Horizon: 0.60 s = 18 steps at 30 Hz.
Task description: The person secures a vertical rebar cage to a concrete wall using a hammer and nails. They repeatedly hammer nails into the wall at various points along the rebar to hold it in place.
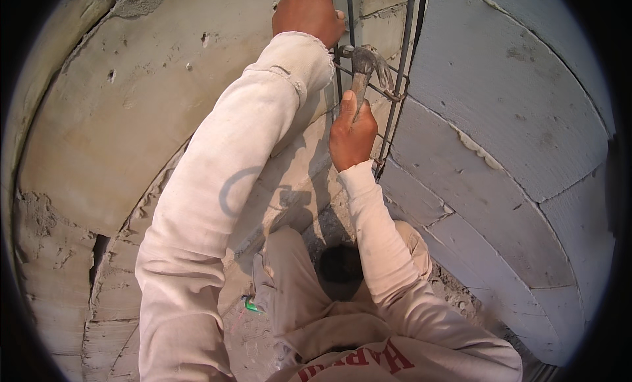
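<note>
My right hand (353, 133) is wrapped round the handle of a claw hammer (363, 62), its thumb lying along the handle. The hammer's head points up and sits in front of a cage of thin steel rebar (401, 59) in the corner between two block walls. Higher up and to the left, my left hand (307, 16) is closed close beside the left rebar rods. Its back faces me, so whatever its fingers hold is hidden. Square wire ties (394, 95) link the upright rods just right of the hammer.
A block wall (145, 118) with mortar joints rises on the left, and a grey block wall (487, 105) on the right. My knees (289, 257) are bent below, close to the corner. A small green object (251, 304) lies on the dusty ground at left.
</note>
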Tool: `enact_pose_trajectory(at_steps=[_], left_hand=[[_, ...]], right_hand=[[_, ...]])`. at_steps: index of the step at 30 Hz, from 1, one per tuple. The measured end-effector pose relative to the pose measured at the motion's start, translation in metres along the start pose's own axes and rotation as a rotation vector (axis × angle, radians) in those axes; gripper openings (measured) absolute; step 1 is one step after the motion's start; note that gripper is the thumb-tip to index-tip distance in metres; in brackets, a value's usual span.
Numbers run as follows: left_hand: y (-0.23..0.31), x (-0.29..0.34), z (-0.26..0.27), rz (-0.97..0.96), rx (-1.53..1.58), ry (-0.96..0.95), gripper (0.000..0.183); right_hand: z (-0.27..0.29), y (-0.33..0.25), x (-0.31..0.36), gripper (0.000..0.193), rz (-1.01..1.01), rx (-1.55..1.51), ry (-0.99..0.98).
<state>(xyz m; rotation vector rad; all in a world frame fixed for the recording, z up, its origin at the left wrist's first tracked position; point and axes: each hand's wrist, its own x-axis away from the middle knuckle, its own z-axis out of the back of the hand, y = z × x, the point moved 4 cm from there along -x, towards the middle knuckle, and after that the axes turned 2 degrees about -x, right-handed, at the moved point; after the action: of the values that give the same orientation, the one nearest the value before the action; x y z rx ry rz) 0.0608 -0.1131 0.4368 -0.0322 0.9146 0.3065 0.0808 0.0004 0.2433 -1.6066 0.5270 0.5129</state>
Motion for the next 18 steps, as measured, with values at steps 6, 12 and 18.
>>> enact_pose_trajectory(at_steps=[6,12,18], left_hand=[[0.005,0.000,0.004,-0.010,-0.012,-0.040,0.020],[0.006,0.001,0.008,0.042,0.014,-0.079,0.020],[0.002,0.001,0.007,0.028,-0.018,-0.039,0.023]], right_hand=[[-0.011,0.002,0.004,0.041,-0.099,0.038,0.033],[0.002,-0.020,0.001,0.039,0.162,0.040,0.187],[0.000,-0.013,-0.009,0.028,-0.021,0.030,0.040]])
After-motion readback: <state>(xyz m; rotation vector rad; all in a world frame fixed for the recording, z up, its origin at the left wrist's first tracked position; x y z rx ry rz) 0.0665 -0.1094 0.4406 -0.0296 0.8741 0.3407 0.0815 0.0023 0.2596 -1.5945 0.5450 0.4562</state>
